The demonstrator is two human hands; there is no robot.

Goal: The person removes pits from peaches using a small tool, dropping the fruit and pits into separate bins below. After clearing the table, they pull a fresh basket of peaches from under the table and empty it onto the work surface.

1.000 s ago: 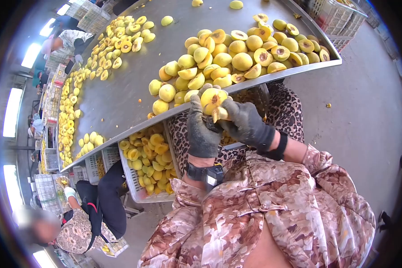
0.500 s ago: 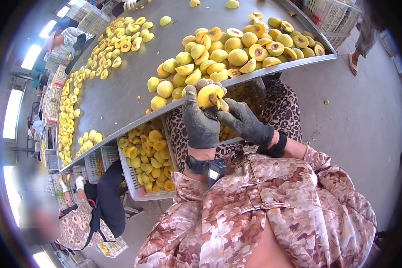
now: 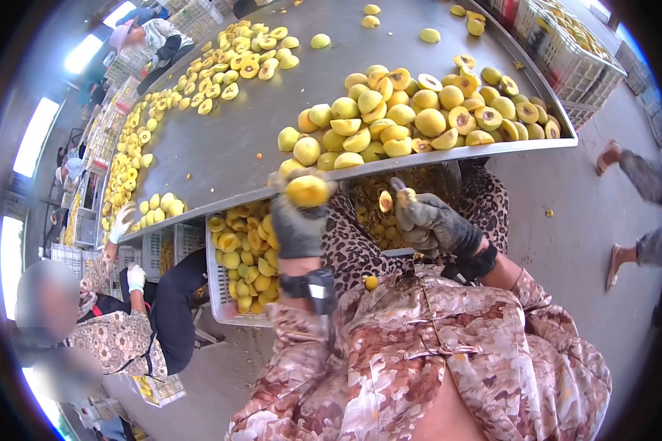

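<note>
My left hand [image 3: 299,228], in a dark grey glove and blurred by motion, grips a yellow peach half [image 3: 307,191] just below the table's front edge. My right hand [image 3: 440,226], also gloved, is closed around a small metal pitting tool [image 3: 398,185], its tip pointing up. Beside that tip, a brownish-yellow piece [image 3: 385,201] hangs in the air above a container of pits and scraps [image 3: 368,235] between my knees. Left of my legs, a white crate [image 3: 217,294] holds hollowed peach halves. A heap of peach halves [image 3: 430,121] lies on the metal table right ahead.
The metal table [image 3: 228,154] has a raised rim and more peach halves [image 3: 246,62] at its far left. A co-worker [image 3: 118,338] sits at left, one white-gloved hand at the table. Stacked crates [image 3: 566,59] stand at right; another person's legs [image 3: 636,220] show there.
My hands have moved apart: the left went left with the peach half, the right drew back with the tool. A piece has come loose between them. The co-worker's hand has reached to the table.
</note>
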